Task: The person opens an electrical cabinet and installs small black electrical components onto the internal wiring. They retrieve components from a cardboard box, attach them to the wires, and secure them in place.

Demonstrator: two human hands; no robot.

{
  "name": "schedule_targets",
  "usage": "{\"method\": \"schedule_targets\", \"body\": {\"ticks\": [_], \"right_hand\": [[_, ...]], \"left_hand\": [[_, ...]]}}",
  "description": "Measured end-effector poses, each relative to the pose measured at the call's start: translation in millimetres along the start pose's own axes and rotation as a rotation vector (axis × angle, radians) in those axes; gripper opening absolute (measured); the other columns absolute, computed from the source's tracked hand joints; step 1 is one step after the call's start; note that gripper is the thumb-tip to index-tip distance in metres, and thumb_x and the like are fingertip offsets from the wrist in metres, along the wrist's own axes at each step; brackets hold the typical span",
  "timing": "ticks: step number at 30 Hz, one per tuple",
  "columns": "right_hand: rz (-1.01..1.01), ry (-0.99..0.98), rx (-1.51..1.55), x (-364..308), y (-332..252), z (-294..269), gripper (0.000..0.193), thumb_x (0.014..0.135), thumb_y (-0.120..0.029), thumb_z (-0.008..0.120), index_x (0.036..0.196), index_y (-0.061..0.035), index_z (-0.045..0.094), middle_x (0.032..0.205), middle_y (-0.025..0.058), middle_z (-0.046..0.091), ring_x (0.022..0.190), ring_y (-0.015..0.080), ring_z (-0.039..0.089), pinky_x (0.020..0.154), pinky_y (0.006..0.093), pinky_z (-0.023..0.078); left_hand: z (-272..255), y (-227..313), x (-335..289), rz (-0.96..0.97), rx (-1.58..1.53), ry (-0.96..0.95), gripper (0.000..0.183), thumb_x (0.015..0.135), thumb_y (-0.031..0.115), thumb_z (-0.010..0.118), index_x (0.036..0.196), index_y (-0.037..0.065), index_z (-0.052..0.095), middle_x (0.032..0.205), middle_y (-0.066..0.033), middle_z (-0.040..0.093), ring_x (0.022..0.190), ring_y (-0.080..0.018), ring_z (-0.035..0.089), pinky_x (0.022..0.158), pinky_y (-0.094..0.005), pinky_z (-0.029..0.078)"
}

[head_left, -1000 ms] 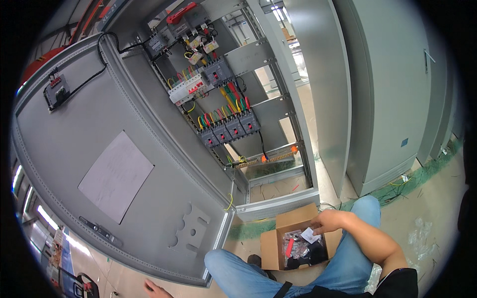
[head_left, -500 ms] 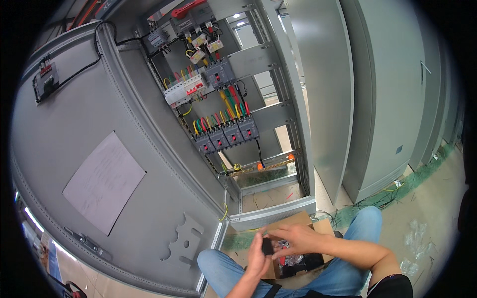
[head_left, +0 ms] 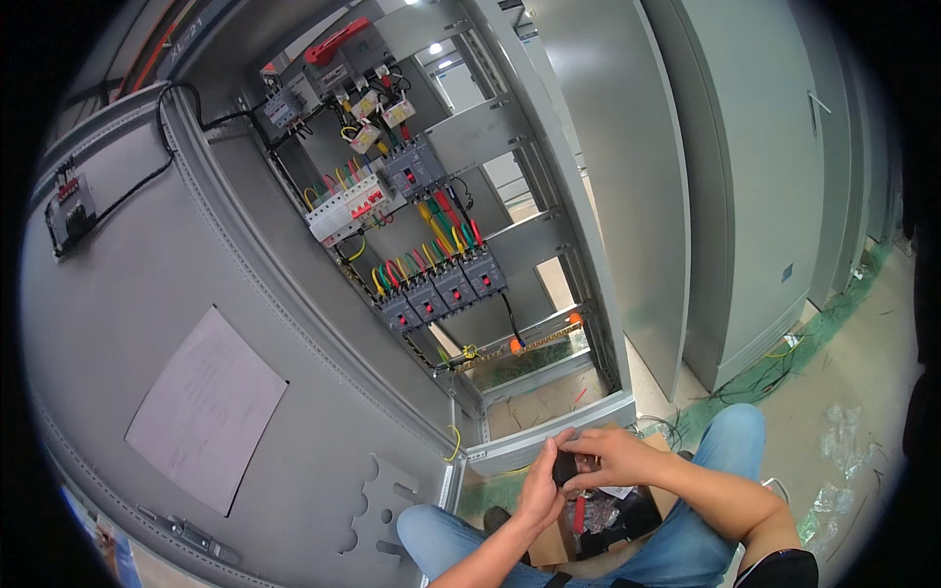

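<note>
Both my hands meet above an open cardboard box (head_left: 552,545) between my knees. Between them is a small black block-shaped part (head_left: 565,468), whose exact kind I cannot make out. My left hand (head_left: 538,490) holds it from the left, fingers pointing up along its side. From the right, my right hand (head_left: 610,459) closes its fingers and thumb on the same part. Inside the box, below my hands, lie clear plastic bags (head_left: 600,514), a red item (head_left: 579,515) and something black (head_left: 642,512).
Ahead stands an open grey electrical cabinet (head_left: 549,436) with rows of breakers (head_left: 446,290) and coloured wires. Its door (head_left: 323,412), with a paper sheet (head_left: 208,412), swings out at left. Grey panels (head_left: 627,186) stand at right. Plastic scraps (head_left: 838,461) litter the floor.
My view has shifted slightly, so the cabinet sits farther left. Both hands have moved a little right and up with the black part, uncovering more of the box's contents.
</note>
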State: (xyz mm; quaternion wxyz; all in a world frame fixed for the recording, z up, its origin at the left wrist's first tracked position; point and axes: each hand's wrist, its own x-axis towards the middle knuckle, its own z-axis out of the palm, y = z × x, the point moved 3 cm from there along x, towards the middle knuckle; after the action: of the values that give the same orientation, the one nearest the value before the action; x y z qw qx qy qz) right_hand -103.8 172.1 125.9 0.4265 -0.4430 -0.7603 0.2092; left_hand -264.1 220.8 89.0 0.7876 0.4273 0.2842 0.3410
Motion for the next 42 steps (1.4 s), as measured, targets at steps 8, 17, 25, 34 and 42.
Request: {"method": "schedule_targets", "body": {"ticks": [8, 17, 25, 34, 42], "right_hand": [[0.047, 0.127, -0.086, 16.8, 40.4, 6.0, 0.02, 0.102, -0.018, 0.06, 0.106, 0.0007, 0.066, 0.088, 0.019, 0.066, 0.085, 0.0315, 0.071, 0.073, 0.0411, 0.055], [0.417, 0.061, 0.616, 48.0, 55.5, 16.6, 0.027, 0.106, -0.023, 0.059, 0.095, 0.0, 0.065, 0.081, 0.0047, 0.068, 0.066, 0.0104, 0.065, 0.062, 0.0267, 0.051], [0.422, 0.087, 0.654, 62.4, 52.8, 15.9, 0.027, 0.104, -0.024, 0.063, 0.09, -0.0007, 0.066, 0.08, 0.0019, 0.067, 0.067, 0.0083, 0.063, 0.064, 0.0239, 0.05], [0.187, 0.336, -0.114, 157.6, 32.4, -39.9, 0.04, 0.092, -0.037, 0.076, 0.101, 0.0013, 0.074, 0.091, 0.0157, 0.072, 0.083, 0.0247, 0.07, 0.076, 0.038, 0.055], [-0.186, 0.877, -0.616, 412.7, 0.5, -179.0, 0.054, 0.089, -0.047, 0.072, 0.114, 0.0006, 0.075, 0.112, 0.0236, 0.073, 0.105, 0.0403, 0.07, 0.091, 0.0476, 0.055]], "left_hand": [[-26.5, 15.8, 27.4, -0.009, 0.015, -0.03, 0.032, 0.108, 0.022, 0.055, 0.135, 0.005, 0.056, 0.12, -0.0108, 0.065, 0.099, -0.0196, 0.071, 0.078, -0.0375, 0.064], [-65.4, 26.6, 50.5, 0.053, -0.056, -0.087, 0.012, 0.104, 0.017, 0.064, 0.098, 0.009, 0.057, 0.09, -0.0052, 0.06, 0.075, -0.013, 0.058, 0.059, -0.0281, 0.047], [-69.2, 52.8, 61.5, 0.084, 0.161, -0.174, 0.018, 0.105, 0.024, 0.062, 0.095, 0.01, 0.058, 0.08, -0.0006, 0.059, 0.07, -0.0091, 0.055, 0.061, -0.0243, 0.046], [-149.5, 42.6, 124.4, 0.118, 0.145, -0.098, 0.02, 0.104, 0.024, 0.063, 0.093, 0.009, 0.059, 0.079, -0.0024, 0.06, 0.068, -0.0104, 0.056, 0.058, -0.0266, 0.047], [-180.6, 29.3, 141.4, 0.127, 0.258, 0.01, 0.026, 0.102, 0.026, 0.066, 0.085, 0.009, 0.057, 0.075, -0.0015, 0.06, 0.067, -0.0093, 0.057, 0.056, -0.0245, 0.046]]}}
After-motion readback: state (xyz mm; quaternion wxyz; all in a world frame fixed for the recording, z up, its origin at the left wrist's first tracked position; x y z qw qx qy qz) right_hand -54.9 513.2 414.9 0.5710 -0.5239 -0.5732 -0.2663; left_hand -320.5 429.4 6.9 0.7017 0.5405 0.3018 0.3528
